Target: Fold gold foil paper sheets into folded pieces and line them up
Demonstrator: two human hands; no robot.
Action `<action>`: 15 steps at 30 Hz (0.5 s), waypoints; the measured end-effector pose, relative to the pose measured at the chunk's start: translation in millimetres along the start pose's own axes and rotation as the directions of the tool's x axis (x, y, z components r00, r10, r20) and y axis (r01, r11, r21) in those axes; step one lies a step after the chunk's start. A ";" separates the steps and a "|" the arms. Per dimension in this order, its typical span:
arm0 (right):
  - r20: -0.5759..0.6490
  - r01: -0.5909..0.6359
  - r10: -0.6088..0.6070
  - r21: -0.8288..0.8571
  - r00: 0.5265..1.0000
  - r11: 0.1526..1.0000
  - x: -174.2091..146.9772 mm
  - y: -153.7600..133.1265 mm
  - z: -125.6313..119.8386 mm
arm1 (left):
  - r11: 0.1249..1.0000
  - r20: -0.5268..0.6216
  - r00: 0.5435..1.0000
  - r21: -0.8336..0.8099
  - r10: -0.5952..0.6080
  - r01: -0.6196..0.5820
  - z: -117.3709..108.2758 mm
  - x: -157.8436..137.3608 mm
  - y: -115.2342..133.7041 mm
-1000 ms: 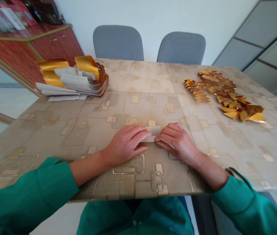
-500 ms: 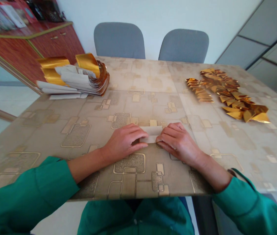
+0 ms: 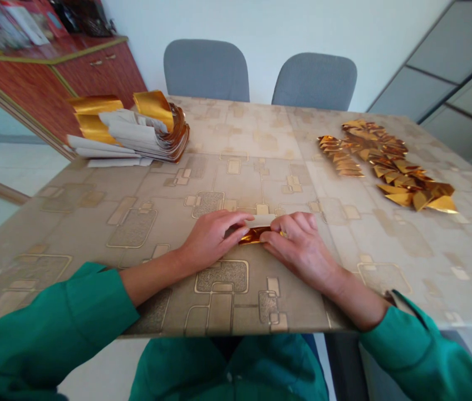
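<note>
A small sheet of gold foil paper [image 3: 254,235] lies at the table's near middle, its front edge turned up so the gold side shows below a pale strip. My left hand [image 3: 215,234] pinches its left end between thumb and fingers. On the right end, my right hand [image 3: 298,239] grips with the thumb along the gold fold and fingers curled behind. Both hands rest low over the patterned tablecloth [image 3: 221,312]. My fingers hide the ends of the paper.
A stack of gold-and-grey paper sheets [image 3: 136,133] stands at the back left. Folded gold paper pieces [image 3: 390,161] lie in rows at the right. Two grey chairs [image 3: 206,69] stand beyond the far edge, and a reddish wooden cabinet [image 3: 102,75] is at the left.
The paper's near edge has been folded up, so gold now shows where there was pale paper. My thumbs have shifted onto the fold.
</note>
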State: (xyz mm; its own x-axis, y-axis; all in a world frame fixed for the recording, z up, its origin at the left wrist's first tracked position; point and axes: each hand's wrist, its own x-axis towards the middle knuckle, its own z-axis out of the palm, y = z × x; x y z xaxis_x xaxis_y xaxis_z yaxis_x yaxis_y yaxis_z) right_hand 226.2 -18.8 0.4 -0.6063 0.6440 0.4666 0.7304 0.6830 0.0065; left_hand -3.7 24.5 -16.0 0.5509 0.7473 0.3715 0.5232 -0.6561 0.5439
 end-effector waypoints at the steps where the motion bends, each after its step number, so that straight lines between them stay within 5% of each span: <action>1: 0.023 0.004 -0.004 -0.003 1.000 1.000 0.3 -1.7 1.7 | 1.000 -0.009 1.000 -0.002 -0.007 0.007 0.5 0.3 -0.2; 9: 0.098 -0.006 0.004 0.026 0.995 1.000 5.8 -3.0 8.4 | 0.992 -0.036 0.997 -0.108 -0.063 0.059 1.7 3.8 -1.8; 13: 0.123 -0.016 0.009 0.052 0.992 0.999 5.6 -2.2 6.7 | 0.984 -0.071 0.984 0.088 0.162 -0.156 -6.2 3.9 -0.5; 15: 0.128 -0.014 0.008 0.051 0.992 0.999 5.0 -1.9 6.1 | 0.941 0.007 0.951 0.141 0.309 -0.307 -12.6 3.2 1.9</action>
State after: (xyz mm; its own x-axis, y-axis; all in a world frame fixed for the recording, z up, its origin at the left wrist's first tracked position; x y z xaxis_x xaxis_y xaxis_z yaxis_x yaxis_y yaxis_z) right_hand 219.8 -14.8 -2.6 -0.6359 0.6879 0.3499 0.7222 0.6903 -0.0448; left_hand -9.1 26.9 -4.3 0.6903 0.5071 0.5161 0.4151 -0.8618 0.2915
